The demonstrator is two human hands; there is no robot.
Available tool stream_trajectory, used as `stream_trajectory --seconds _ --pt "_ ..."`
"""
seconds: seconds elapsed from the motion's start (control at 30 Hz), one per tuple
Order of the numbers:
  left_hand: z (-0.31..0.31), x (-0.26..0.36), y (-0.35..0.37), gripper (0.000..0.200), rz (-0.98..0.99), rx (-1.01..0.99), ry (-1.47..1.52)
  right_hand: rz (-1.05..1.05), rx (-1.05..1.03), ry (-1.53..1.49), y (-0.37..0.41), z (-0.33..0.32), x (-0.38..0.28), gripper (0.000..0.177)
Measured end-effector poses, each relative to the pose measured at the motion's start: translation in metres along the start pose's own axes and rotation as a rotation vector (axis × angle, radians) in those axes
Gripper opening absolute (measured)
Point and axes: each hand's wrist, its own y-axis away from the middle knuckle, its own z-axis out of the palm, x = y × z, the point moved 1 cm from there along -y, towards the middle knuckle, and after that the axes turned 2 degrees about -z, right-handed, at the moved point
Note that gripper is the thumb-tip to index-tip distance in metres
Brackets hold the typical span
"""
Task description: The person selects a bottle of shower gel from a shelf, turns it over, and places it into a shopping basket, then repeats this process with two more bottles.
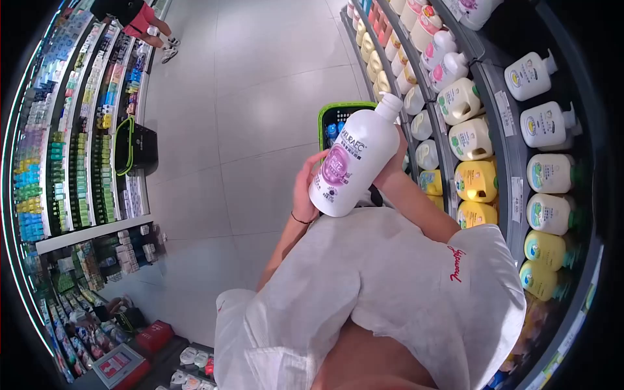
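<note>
A large white pump bottle [364, 149] with a purple round label is held tilted in front of my chest, its white top pointing up and to the right. My left hand [304, 188] supports it at the lower left, fingers curled against its side and base. Around the upper right side is my right hand [392, 159], partly hidden behind the bottle. Just beyond the bottle a green-rimmed shopping basket [323, 120] shows, with blue items inside; the bottle covers much of it.
Shelves of bottles and jugs [471, 138] run close along my right, with white pump bottles [530, 76] at the outer edge. To the left stand stocked shelves [81, 149] and another green-rimmed basket [133, 148]. A person [140, 23] stands farther up the tiled aisle [260, 97].
</note>
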Motion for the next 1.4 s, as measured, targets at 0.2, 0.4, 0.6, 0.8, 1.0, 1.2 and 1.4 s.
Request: stream_trajectory --seconds 0.2,0.4,0.6,0.8,1.0,1.2,1.4 --pt "-0.015 -0.01 0.006 0.038 0.068 -0.111 -0.275 0.19 -0.147 0.125 0.003 -0.047 -0.011 0.037" --pt "-0.047 -0.022 -0.005 0.038 -0.155 0.032 -0.179 0.15 -0.08 0.192 0.02 -0.029 -0.013 0.048" --pt "-0.058 -0.033 -0.016 0.045 -0.311 -0.07 0.055 0.171 -0.401 0.364 0.028 -0.03 -0.022 0.071" --pt "-0.005 -0.008 -0.008 0.047 -0.434 -0.214 0.197 0.251 -0.699 0.222 0.029 -0.03 -0.019 0.068" --pt "-0.025 -0.018 -0.01 0.047 -0.383 -0.182 0.138 0.296 -1.013 0.139 0.027 -0.034 -0.019 0.042" --pt "-0.031 -0.023 -0.004 0.047 -0.365 -0.162 0.116 0.319 -1.043 0.155 0.034 -0.03 -0.02 0.029" --pt "-0.035 -0.028 0.0 0.047 -0.357 -0.149 0.105 0.32 -1.04 0.275 0.038 -0.029 -0.018 0.03"
